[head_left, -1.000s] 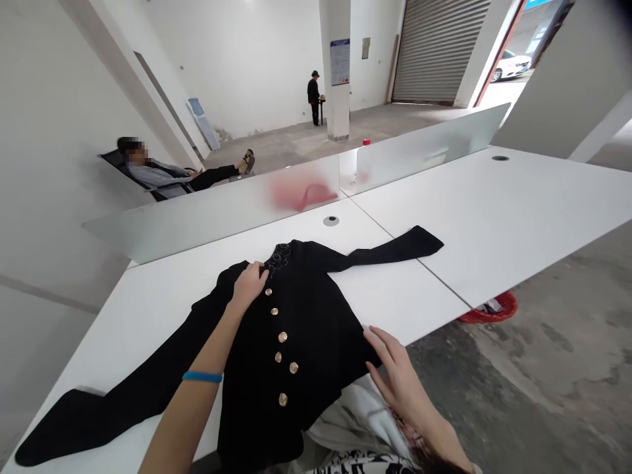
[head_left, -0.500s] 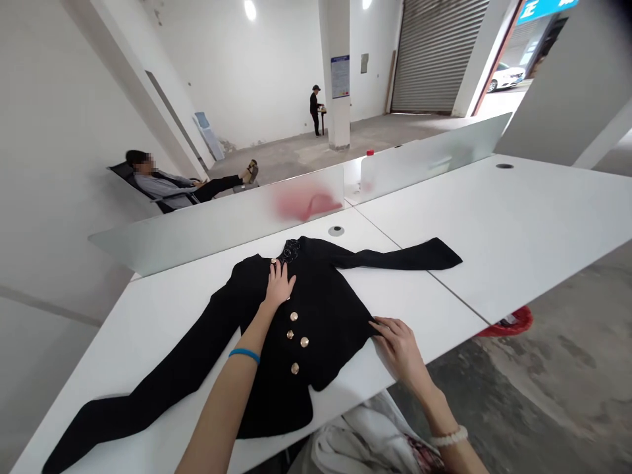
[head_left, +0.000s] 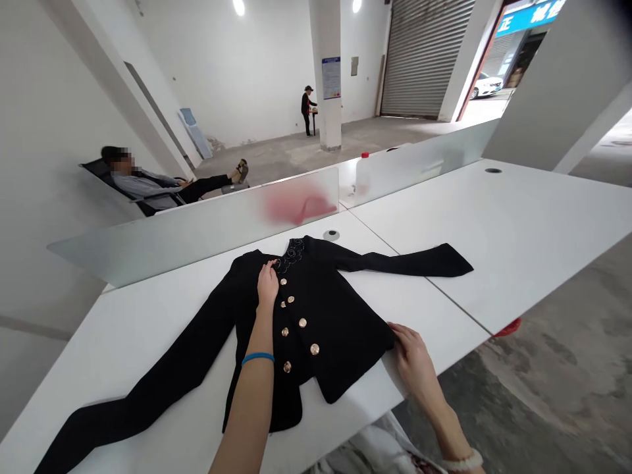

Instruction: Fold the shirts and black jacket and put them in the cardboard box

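Observation:
A black jacket (head_left: 345,316) with gold buttons and a dark ruffled collar lies spread on the white table (head_left: 518,230), its sleeves stretched to both sides. At the neck end of the front opening, my left hand (head_left: 268,284) has its fingers drawn together on the edge beside the collar; the fingertips are partly hidden. My right hand (head_left: 412,349) grips the lower side corner of the jacket close to the table's front edge, thumb beneath and fingers on top. The front panels lie slightly apart at the hem.
A frosted divider (head_left: 197,234) runs along the back of the table, with a blurred red shape behind it. Cable holes (head_left: 332,235) pierce the tabletop. Beyond, one person (head_left: 143,181) reclines in a chair and another person (head_left: 307,112) stands by a small table.
My right hand has pulled the hem corner outward to the right, and the front panels have parted. My left hand has gone from lying spread on the chest to gathering at the collar edge.

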Motion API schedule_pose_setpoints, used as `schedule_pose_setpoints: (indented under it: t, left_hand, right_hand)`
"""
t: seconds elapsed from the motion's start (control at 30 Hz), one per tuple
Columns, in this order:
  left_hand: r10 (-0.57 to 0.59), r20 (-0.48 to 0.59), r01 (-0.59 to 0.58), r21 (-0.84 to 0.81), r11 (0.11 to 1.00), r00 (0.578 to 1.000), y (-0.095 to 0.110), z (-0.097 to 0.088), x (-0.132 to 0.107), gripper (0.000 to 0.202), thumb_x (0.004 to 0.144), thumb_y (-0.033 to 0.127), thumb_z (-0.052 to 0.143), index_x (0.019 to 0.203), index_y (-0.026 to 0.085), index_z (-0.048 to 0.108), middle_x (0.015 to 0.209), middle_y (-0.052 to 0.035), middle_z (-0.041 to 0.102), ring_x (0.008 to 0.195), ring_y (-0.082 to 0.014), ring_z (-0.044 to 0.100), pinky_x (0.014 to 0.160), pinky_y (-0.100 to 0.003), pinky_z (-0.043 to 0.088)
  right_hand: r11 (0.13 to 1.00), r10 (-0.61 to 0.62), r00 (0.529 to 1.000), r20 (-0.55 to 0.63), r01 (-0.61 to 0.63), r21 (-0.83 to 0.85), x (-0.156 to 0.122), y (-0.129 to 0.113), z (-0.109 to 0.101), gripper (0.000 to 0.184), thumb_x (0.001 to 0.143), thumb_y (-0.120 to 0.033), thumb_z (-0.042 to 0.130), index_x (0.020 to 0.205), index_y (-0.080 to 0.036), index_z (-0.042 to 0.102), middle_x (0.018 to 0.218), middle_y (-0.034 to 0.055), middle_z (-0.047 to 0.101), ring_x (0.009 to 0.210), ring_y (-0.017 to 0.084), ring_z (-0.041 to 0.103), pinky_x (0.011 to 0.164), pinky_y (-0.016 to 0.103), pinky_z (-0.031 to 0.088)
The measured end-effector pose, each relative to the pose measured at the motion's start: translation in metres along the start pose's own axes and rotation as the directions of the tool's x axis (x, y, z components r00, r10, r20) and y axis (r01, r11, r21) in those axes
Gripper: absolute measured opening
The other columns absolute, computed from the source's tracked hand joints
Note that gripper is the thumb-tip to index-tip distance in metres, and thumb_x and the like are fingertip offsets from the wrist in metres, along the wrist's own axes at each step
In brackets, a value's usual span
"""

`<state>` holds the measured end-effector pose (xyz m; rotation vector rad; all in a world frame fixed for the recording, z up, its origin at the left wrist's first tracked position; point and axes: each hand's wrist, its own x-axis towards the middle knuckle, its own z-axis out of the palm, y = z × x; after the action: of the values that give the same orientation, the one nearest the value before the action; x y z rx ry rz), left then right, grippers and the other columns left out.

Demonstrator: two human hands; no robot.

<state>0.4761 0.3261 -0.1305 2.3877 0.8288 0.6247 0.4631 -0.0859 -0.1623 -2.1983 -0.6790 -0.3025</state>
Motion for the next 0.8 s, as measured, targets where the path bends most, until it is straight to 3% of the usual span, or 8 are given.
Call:
schedule_pose_setpoints:
  t: [0.1,0.17,0.27,0.33,0.43,0.53,0.67,0.8]
  left_hand:
    - [0.012,-0.012,-0.012,0.011,1.0,1.0,-0.001,-0.001,-0.002,0.047,0.09,0.015,0.027,0.132,0.017,0.047,0.138,-0.0092,0.049,0.134,-0.0222,0.035,0.111,-0.041,0.032]
    - [0.024,-0.005,-0.023,0.023,0.999,1.0,-0.002,-0.002,-0.002,0.05,0.086,0.009,0.03,0.133,0.018,0.045,0.138,-0.0087,0.049,0.134,-0.0226,0.036,0.11,-0.043,0.033]
    - [0.055,0.048,-0.058,0.051,0.997,0.997,-0.006,-0.006,-0.002,0.059,0.081,0.003,0.032,0.137,0.02,0.041,0.141,-0.008,0.046,0.135,-0.0225,0.035,0.11,-0.043,0.034]
    - [0.075,0.108,-0.084,0.078,0.993,0.991,-0.008,-0.009,-0.004,0.06,0.08,0.003,0.036,0.138,0.019,0.04,0.144,-0.0092,0.043,0.136,-0.0242,0.033,0.11,-0.043,0.034]
    - [0.049,0.168,-0.072,0.136,0.988,0.985,-0.012,-0.012,-0.008,0.056,0.08,0.009,0.045,0.135,0.013,0.042,0.142,-0.016,0.043,0.135,-0.0327,0.033,0.108,-0.052,0.03]
    - [0.006,0.149,-0.034,0.185,0.982,0.989,-0.013,-0.011,-0.015,0.053,0.082,0.015,0.049,0.134,0.008,0.041,0.142,-0.0217,0.041,0.135,-0.0374,0.031,0.109,-0.058,0.023]
    - [-0.009,0.09,-0.011,0.221,0.975,0.996,-0.011,-0.006,-0.02,0.042,0.085,0.016,0.044,0.127,0.01,0.045,0.143,-0.021,0.04,0.137,-0.0342,0.027,0.11,-0.058,0.019]
    - [0.017,0.03,-0.024,0.239,0.971,0.999,-0.011,-0.003,-0.021,0.024,0.087,0.018,0.043,0.108,0.015,0.055,0.137,-0.0176,0.048,0.135,-0.0321,0.032,0.109,-0.057,0.022]
  right_hand:
    - [0.977,-0.169,0.984,0.057,0.175,-0.122,0.007,0.0,-0.013,0.054,0.077,-0.006,0.034,0.124,-0.019,0.057,0.116,0.0092,0.064,0.109,0.026,0.057,0.089,0.048,0.051]
    - [0.959,-0.223,0.972,0.068,0.231,-0.165,0.026,-0.016,-0.028,0.054,0.08,-0.006,0.035,0.129,-0.021,0.053,0.119,0.0086,0.062,0.11,0.026,0.056,0.087,0.047,0.051]
    - [0.931,-0.318,0.944,0.091,0.329,-0.159,0.076,-0.065,-0.043,0.046,0.085,-0.009,0.037,0.126,-0.021,0.054,0.124,0.0083,0.058,0.115,0.026,0.052,0.091,0.046,0.048]
    - [0.894,-0.42,0.899,0.122,0.433,-0.117,0.12,-0.106,-0.035,0.044,0.086,-0.007,0.036,0.124,-0.019,0.056,0.126,0.009,0.057,0.118,0.026,0.048,0.096,0.045,0.045]
    - [0.831,-0.537,0.809,0.237,0.557,-0.019,0.184,-0.159,0.013,0.041,0.087,-0.006,0.037,0.12,-0.014,0.059,0.125,0.0104,0.058,0.115,0.025,0.049,0.098,0.043,0.042]
    - [0.852,-0.498,0.77,0.399,0.519,0.063,0.225,-0.189,0.087,0.038,0.088,-0.006,0.037,0.116,-0.012,0.061,0.118,0.0114,0.062,0.112,0.025,0.051,0.098,0.039,0.039]
    - [0.908,-0.406,0.789,0.461,0.407,0.104,0.233,-0.196,0.176,0.039,0.094,-0.012,0.034,0.129,-0.01,0.051,0.123,0.0145,0.058,0.118,0.025,0.047,0.101,0.039,0.033]
    - [0.932,-0.361,0.826,0.432,0.342,0.124,0.223,-0.178,0.217,0.035,0.092,-0.02,0.045,0.124,-0.009,0.054,0.12,0.0176,0.056,0.118,0.028,0.046,0.104,0.043,0.028]
